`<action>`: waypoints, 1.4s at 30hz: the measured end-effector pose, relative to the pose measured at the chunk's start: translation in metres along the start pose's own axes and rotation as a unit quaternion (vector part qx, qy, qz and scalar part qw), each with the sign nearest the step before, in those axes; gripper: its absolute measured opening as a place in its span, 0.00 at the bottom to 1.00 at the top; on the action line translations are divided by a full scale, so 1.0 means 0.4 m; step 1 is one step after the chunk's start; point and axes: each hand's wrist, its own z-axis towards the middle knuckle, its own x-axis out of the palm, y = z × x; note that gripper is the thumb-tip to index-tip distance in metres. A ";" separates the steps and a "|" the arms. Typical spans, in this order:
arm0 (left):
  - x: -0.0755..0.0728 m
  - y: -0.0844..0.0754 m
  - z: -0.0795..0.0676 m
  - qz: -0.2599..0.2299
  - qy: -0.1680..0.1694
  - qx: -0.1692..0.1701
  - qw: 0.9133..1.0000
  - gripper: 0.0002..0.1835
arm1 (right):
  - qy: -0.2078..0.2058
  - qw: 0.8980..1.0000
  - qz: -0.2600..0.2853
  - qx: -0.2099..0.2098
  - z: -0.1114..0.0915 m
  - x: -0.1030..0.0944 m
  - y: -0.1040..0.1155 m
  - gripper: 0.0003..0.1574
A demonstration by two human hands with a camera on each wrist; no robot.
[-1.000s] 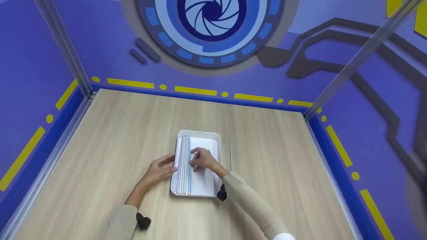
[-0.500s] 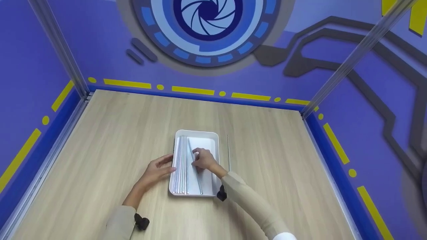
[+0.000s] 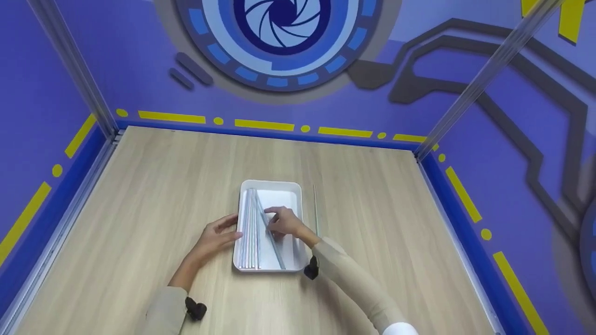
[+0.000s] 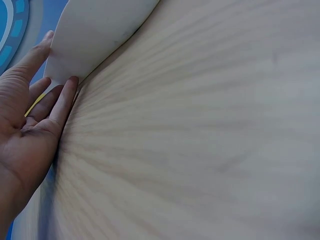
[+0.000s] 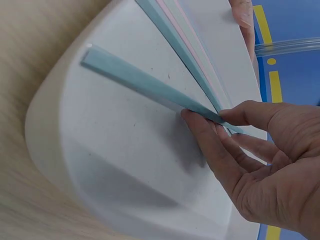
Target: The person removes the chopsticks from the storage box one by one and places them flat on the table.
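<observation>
A white tray (image 3: 288, 197) holds several long, thin pastel sticks (image 3: 251, 232), straw-like, lying side by side along its left wall. My right hand (image 3: 285, 222) is over the tray. Between thumb and finger it pinches one teal stick (image 5: 135, 82), which slants away from the row with its near end to the right. In the right wrist view another teal stick (image 5: 175, 40) borders the row. My left hand (image 3: 214, 241) rests against the tray's left outer side. Its extended fingers touch the tray wall (image 4: 100, 40) in the left wrist view.
One more thin stick (image 3: 315, 209) lies on the wooden table (image 3: 382, 223), just right of the tray. Blue panels (image 3: 260, 104) with yellow marks stand along the table's back and sides. Metal posts (image 3: 489, 79) rise at the back corners.
The teal stick at the row's right edge has swung out from parallel to a slant, its near end going right in my right hand. My left hand has stayed at the tray's side.
</observation>
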 end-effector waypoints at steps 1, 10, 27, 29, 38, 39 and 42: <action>0.000 0.000 0.000 -0.002 0.002 0.000 1.000 0.39 | 0.002 1.000 0.006 0.000 -0.002 -0.001 -0.001 0.35; 0.001 0.001 -0.001 0.010 -0.004 -0.004 1.000 0.38 | -0.012 0.998 0.057 -0.035 -0.012 -0.023 -0.011 0.35; -0.002 0.001 0.001 0.005 0.002 -0.003 1.000 0.38 | -0.076 0.976 0.206 -0.017 -0.023 -0.078 -0.041 0.39; 0.000 0.001 0.001 0.001 0.002 0.001 1.000 0.38 | -0.079 0.975 0.208 -0.015 -0.024 -0.081 -0.045 0.39; 0.002 0.003 -0.003 -0.009 0.006 0.003 1.000 0.38 | -0.084 0.967 0.237 -0.024 -0.035 -0.098 -0.059 0.40; 0.002 0.002 -0.002 -0.009 0.006 0.004 1.000 0.38 | -0.087 0.966 0.241 -0.024 -0.036 -0.100 -0.060 0.39; 0.002 0.001 -0.001 -0.007 0.005 0.007 1.000 0.38 | -0.100 0.963 0.250 -0.021 -0.037 -0.106 -0.065 0.39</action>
